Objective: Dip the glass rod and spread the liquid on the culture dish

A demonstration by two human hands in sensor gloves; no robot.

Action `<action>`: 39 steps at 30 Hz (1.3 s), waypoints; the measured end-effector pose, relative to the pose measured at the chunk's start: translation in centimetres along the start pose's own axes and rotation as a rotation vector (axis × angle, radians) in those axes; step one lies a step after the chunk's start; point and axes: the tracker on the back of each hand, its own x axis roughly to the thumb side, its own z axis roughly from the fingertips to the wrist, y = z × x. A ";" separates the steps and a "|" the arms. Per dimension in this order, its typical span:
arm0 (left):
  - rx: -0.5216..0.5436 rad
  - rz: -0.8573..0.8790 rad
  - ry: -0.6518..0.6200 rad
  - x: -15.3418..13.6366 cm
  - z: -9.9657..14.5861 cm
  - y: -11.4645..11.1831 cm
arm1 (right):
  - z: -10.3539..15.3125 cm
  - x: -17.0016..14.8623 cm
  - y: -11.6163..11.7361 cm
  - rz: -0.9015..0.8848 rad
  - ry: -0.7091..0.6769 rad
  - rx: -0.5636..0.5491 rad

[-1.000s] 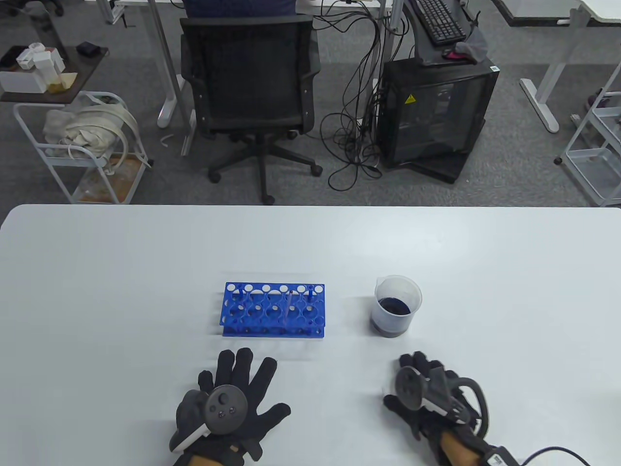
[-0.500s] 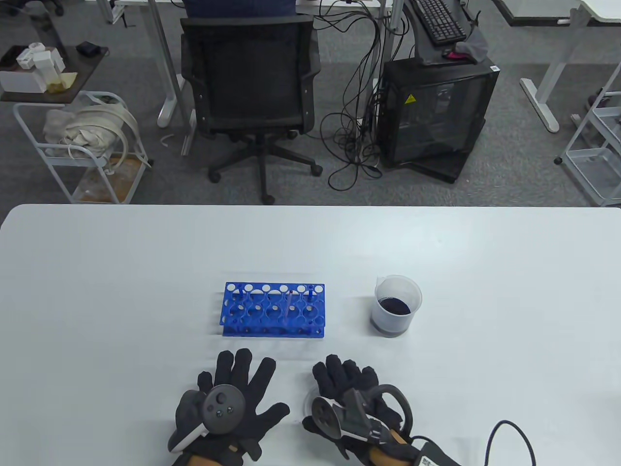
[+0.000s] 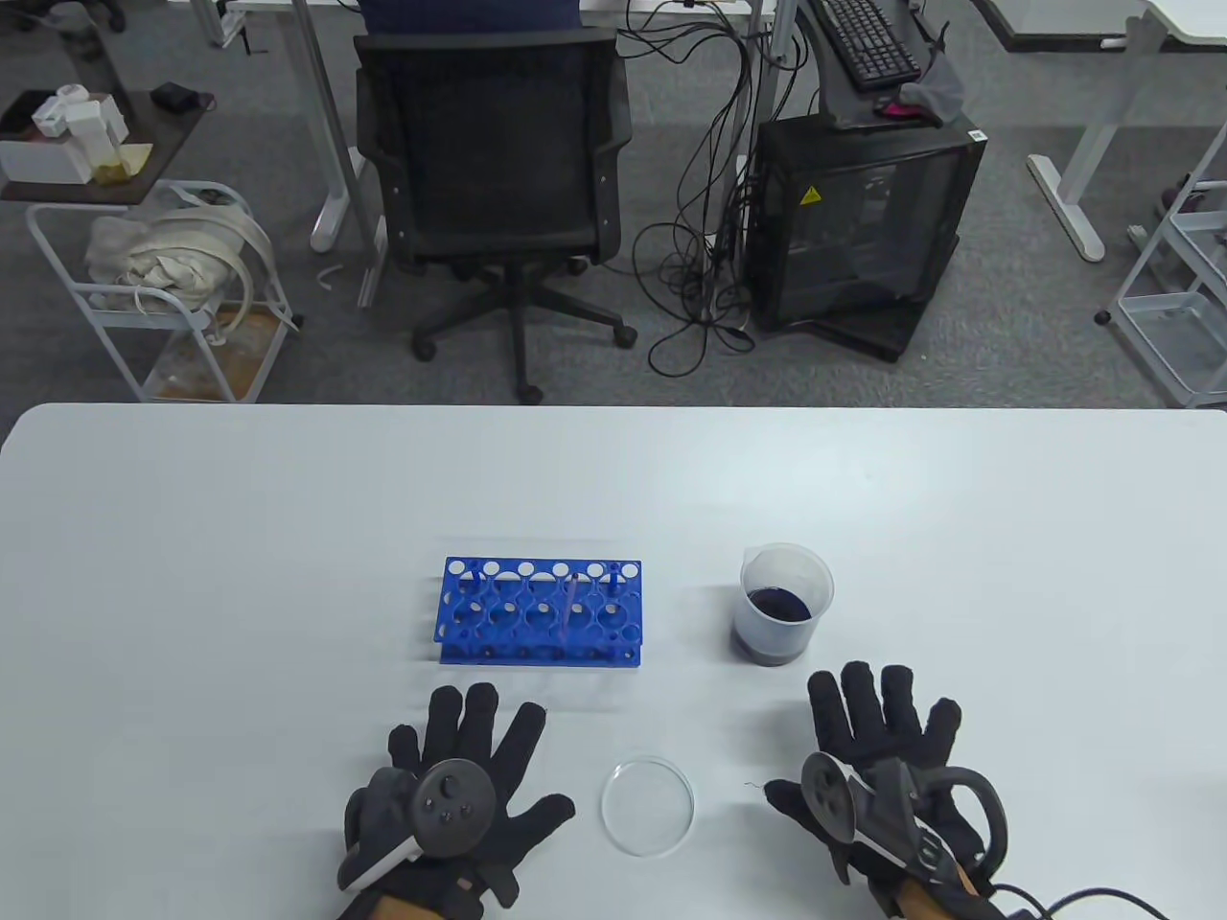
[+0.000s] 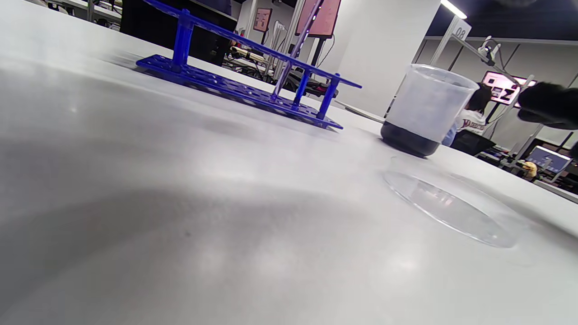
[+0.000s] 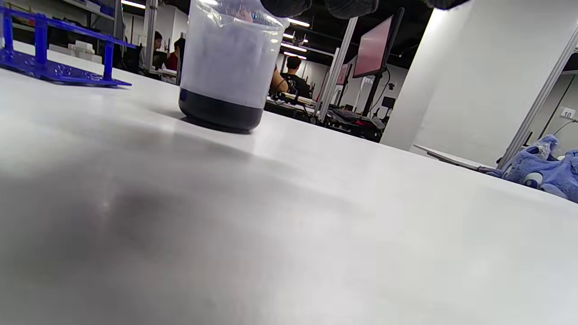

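Note:
A clear culture dish (image 3: pixel 647 804) lies on the white table (image 3: pixel 192 575) between my hands; it also shows in the left wrist view (image 4: pixel 451 205). A glass rod (image 3: pixel 567 613) stands tilted in a blue rack (image 3: pixel 540 613), seen too in the left wrist view (image 4: pixel 295 49). A plastic beaker (image 3: pixel 784 604) holds dark liquid; it fills the right wrist view (image 5: pixel 228 67). My left hand (image 3: pixel 460 767) lies flat, fingers spread, left of the dish. My right hand (image 3: pixel 877 738) lies flat, fingers spread, just in front of the beaker. Both hands hold nothing.
The rack (image 4: pixel 244 85) stands behind my left hand, the beaker (image 4: pixel 422 110) to its right. Beyond the table's far edge are an office chair (image 3: pixel 498 192), a black computer case (image 3: pixel 858 220) and a cart (image 3: pixel 163 287).
My right hand carried the dish from the right to the middle, set it down between the hands, then moved back right and opened flat. My left hand stayed put.

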 end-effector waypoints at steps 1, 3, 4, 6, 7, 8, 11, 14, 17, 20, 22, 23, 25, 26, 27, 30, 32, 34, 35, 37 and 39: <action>0.005 -0.006 0.015 -0.2 -0.5 0.6 | 0.0 0.1 -0.1 -0.015 -0.004 -0.011; 0.040 -0.011 0.044 -0.8 -1.5 2.2 | 0.0 0.3 -0.1 -0.046 -0.011 -0.003; 0.051 -0.003 0.059 -1.0 -2.1 3.0 | 0.0 0.3 -0.1 -0.048 -0.012 -0.004; 0.127 0.043 0.079 -1.6 -3.6 5.2 | 0.2 0.4 -0.3 -0.038 -0.015 -0.019; 0.184 0.064 0.087 -1.7 -4.5 6.1 | 0.2 0.4 -0.3 -0.044 -0.016 -0.027; 0.236 0.088 0.086 -1.8 -5.5 6.9 | 0.2 0.4 -0.3 -0.054 -0.016 -0.029; 0.278 0.209 0.010 -1.3 -8.5 7.4 | 0.2 0.5 -0.2 -0.057 -0.018 -0.014; 0.229 0.301 0.032 -0.5 -10.9 6.6 | 0.1 0.6 0.2 -0.053 -0.023 0.001; 0.235 0.214 0.073 0.4 -12.7 5.4 | 0.1 0.7 0.3 -0.056 -0.027 0.003; 0.221 0.171 0.096 0.6 -13.3 4.8 | 0.2 0.7 0.2 -0.069 -0.030 -0.001; 0.218 0.187 0.086 0.6 -13.5 4.5 | 0.2 0.7 0.3 -0.075 -0.031 -0.003; 0.230 0.191 0.093 0.6 -13.5 4.4 | 0.2 0.7 0.3 -0.075 -0.032 -0.002; 0.260 0.197 0.084 0.4 -13.6 4.2 | 0.3 0.7 0.2 -0.072 -0.034 -0.003; 0.261 0.206 0.090 0.4 -13.6 4.2 | 0.3 0.7 0.2 -0.074 -0.035 -0.005; 0.263 0.216 0.085 0.5 -13.5 4.2 | 0.4 0.7 0.2 -0.082 -0.037 -0.007; 0.324 0.202 0.055 0.8 -12.6 5.2 | 0.5 0.7 0.2 -0.092 -0.038 -0.010; 0.365 0.222 0.026 1.1 -11.8 6.2 | 0.4 0.8 0.2 -0.088 -0.041 -0.009; 0.437 0.268 -0.037 1.9 -10.1 8.1 | 0.4 1.0 0.3 -0.086 -0.047 0.001; 0.464 0.282 -0.065 2.5 -9.3 8.8 | 0.4 1.1 0.3 -0.083 -0.050 0.004; 0.502 0.305 -0.138 3.9 -7.6 9.9 | 0.4 1.4 0.4 -0.078 -0.057 0.009; 0.491 0.336 -0.224 5.8 -6.0 10.0 | 0.5 1.7 0.4 -0.073 -0.063 0.006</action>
